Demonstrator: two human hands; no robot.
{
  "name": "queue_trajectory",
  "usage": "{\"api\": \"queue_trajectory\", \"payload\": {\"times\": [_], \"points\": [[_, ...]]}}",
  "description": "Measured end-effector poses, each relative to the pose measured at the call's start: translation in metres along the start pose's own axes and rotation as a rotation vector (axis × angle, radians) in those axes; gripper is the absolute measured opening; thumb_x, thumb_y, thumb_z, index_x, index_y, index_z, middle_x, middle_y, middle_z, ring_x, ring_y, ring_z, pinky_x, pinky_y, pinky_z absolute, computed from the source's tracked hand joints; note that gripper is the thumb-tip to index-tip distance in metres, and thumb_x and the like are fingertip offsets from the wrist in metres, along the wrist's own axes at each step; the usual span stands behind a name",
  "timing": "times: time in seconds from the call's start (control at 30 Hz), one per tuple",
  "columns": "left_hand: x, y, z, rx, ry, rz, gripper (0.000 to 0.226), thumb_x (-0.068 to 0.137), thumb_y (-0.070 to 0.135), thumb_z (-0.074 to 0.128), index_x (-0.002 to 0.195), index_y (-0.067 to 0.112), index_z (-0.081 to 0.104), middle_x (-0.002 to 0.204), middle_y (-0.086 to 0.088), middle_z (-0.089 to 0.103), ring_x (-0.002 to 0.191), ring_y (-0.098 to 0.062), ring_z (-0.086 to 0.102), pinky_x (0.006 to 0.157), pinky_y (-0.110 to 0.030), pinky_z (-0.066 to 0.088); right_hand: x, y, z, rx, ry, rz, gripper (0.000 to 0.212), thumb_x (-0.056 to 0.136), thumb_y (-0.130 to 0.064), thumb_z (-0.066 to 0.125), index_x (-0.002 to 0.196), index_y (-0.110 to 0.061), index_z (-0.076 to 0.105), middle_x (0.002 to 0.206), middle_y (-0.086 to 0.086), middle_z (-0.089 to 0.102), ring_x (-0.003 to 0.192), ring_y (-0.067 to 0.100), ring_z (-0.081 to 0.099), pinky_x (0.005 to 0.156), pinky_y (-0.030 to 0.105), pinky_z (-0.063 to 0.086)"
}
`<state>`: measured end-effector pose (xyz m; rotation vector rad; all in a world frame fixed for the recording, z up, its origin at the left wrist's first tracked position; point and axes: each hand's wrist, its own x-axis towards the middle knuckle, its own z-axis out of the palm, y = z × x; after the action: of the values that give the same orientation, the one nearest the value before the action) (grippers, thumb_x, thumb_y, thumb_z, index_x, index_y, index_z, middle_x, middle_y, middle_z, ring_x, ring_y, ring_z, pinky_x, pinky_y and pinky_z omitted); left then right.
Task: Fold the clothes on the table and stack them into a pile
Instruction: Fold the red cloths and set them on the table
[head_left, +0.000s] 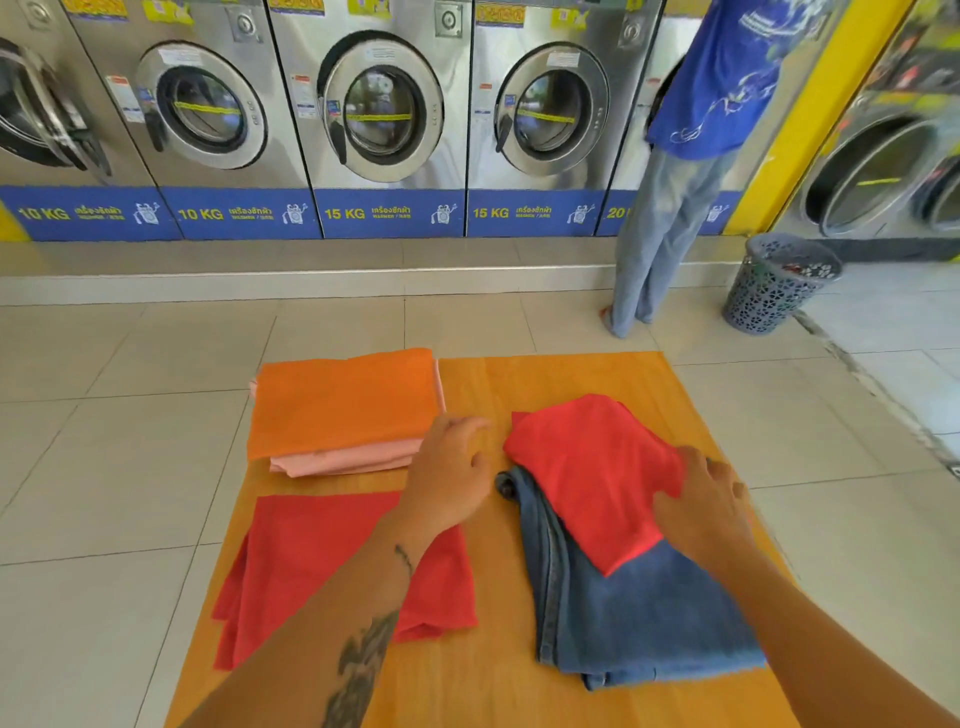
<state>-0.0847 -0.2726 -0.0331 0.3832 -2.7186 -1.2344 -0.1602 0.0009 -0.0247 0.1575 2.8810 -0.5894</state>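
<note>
A folded orange cloth (345, 402) lies on a folded pink cloth (343, 463) at the far left of the wooden table (561, 376). In front of that stack a dark red garment (311, 551) lies flat. At the right, a bright red garment (592, 467) rests crumpled on folded blue jeans (644, 623). My left hand (452, 478) hovers over the table's middle with fingers apart, holding nothing. My right hand (706, 504) lies on the right edge of the bright red garment, fingers spread; whether it grips the cloth is not visible.
A row of steel washing machines (384, 104) lines the far wall. A person in a blue shirt and jeans (691, 156) stands at the right machine. A grey plastic basket (779, 280) stands on the tiled floor at the far right.
</note>
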Motion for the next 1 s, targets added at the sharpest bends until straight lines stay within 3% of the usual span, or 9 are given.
{"api": "queue_trajectory", "payload": {"times": [0.13, 0.27, 0.37, 0.47, 0.57, 0.67, 0.8, 0.9, 1.0], "points": [[0.049, 0.026, 0.04, 0.093, -0.225, -0.006, 0.049, 0.091, 0.029, 0.048, 0.141, 0.029, 0.045, 0.141, 0.0, 0.037, 0.128, -0.015, 0.042, 0.105, -0.026, 0.03, 0.011, 0.03, -0.006, 0.207, -0.153, 0.117, 0.07, 0.075, -0.027, 0.055, 0.141, -0.023, 0.033, 0.125, 0.018, 0.048, 0.112, 0.041, 0.05, 0.095, 0.049, 0.045], [0.101, 0.037, 0.072, 0.211, -0.348, -0.076, 0.061, 0.083, 0.047, 0.044, 0.143, 0.038, 0.04, 0.151, -0.001, 0.03, 0.139, -0.023, 0.031, 0.113, -0.043, 0.029, 0.022, 0.03, 0.002, 0.478, -0.13, 0.002, 0.062, 0.079, -0.024, 0.061, 0.138, -0.023, 0.041, 0.13, 0.011, 0.045, 0.1, 0.026, 0.055, 0.091, 0.045, 0.05], [0.132, 0.034, 0.09, 0.272, -0.426, -0.165, 0.064, 0.079, 0.051, 0.043, 0.143, 0.047, 0.036, 0.155, -0.002, 0.025, 0.14, -0.028, 0.029, 0.111, -0.05, 0.031, 0.028, 0.029, 0.011, 0.561, -0.14, 0.013, 0.072, 0.081, -0.032, 0.064, 0.145, -0.03, 0.031, 0.131, 0.008, 0.034, 0.084, 0.004, 0.048, 0.08, 0.035, 0.048], [0.148, 0.025, 0.105, 0.292, -0.502, -0.2, 0.066, 0.079, 0.045, 0.045, 0.144, 0.047, 0.033, 0.152, -0.006, 0.033, 0.131, -0.032, 0.041, 0.104, -0.045, 0.04, 0.025, 0.027, 0.023, 0.614, -0.115, 0.032, 0.08, 0.078, -0.037, 0.067, 0.146, -0.031, 0.026, 0.135, 0.004, 0.027, 0.093, 0.014, 0.054, 0.086, 0.037, 0.05], [0.15, 0.024, 0.107, 0.277, -0.525, -0.186, 0.068, 0.078, 0.04, 0.046, 0.144, 0.049, 0.034, 0.149, -0.007, 0.036, 0.122, -0.029, 0.047, 0.093, -0.039, 0.047, 0.022, 0.016, 0.032, 0.621, -0.071, 0.066, 0.079, 0.074, -0.032, 0.066, 0.142, -0.034, 0.027, 0.136, 0.001, 0.024, 0.106, 0.03, 0.053, 0.085, 0.044, 0.053], [0.146, 0.033, 0.099, 0.155, -0.567, -0.205, 0.069, 0.076, 0.032, 0.052, 0.141, 0.05, 0.038, 0.146, 0.003, 0.042, 0.107, -0.016, 0.053, 0.075, -0.027, 0.046, 0.025, 0.004, 0.034, 0.707, -0.062, 0.095, 0.075, 0.072, -0.013, 0.057, 0.139, -0.034, 0.031, 0.13, -0.001, 0.026, 0.087, 0.022, 0.06, 0.06, 0.031, 0.053], [0.137, 0.049, 0.079, 0.066, -0.585, -0.27, 0.062, 0.078, 0.022, 0.064, 0.131, 0.051, 0.053, 0.138, 0.006, 0.046, 0.112, -0.021, 0.053, 0.095, -0.041, 0.048, 0.036, 0.006, 0.024, 0.829, -0.084, 0.064, 0.074, 0.071, 0.0, 0.052, 0.134, -0.038, 0.04, 0.124, -0.003, 0.036, 0.083, 0.015, 0.061, 0.053, 0.027, 0.051], [0.116, 0.059, 0.058, -0.06, -0.48, -0.241, 0.052, 0.083, 0.014, 0.064, 0.121, 0.049, 0.063, 0.132, 0.007, 0.049, 0.104, -0.017, 0.057, 0.09, -0.039, 0.052, 0.039, 0.011, 0.009, 0.869, -0.144, -0.024, 0.065, 0.073, 0.001, 0.054, 0.119, -0.045, 0.051, 0.121, -0.004, 0.046, 0.085, 0.015, 0.063, 0.049, 0.02, 0.049], [0.08, 0.061, 0.035, -0.239, -0.362, -0.231, 0.045, 0.086, 0.014, 0.066, 0.114, 0.05, 0.067, 0.134, 0.012, 0.048, 0.111, -0.012, 0.055, 0.092, -0.034, 0.051, 0.04, 0.009, -0.007, 0.92, -0.239, -0.07, 0.059, 0.074, 0.004, 0.058, 0.11, -0.043, 0.06, 0.118, 0.002, 0.058, 0.071, 0.016, 0.063, 0.045, 0.02, 0.047]]}}
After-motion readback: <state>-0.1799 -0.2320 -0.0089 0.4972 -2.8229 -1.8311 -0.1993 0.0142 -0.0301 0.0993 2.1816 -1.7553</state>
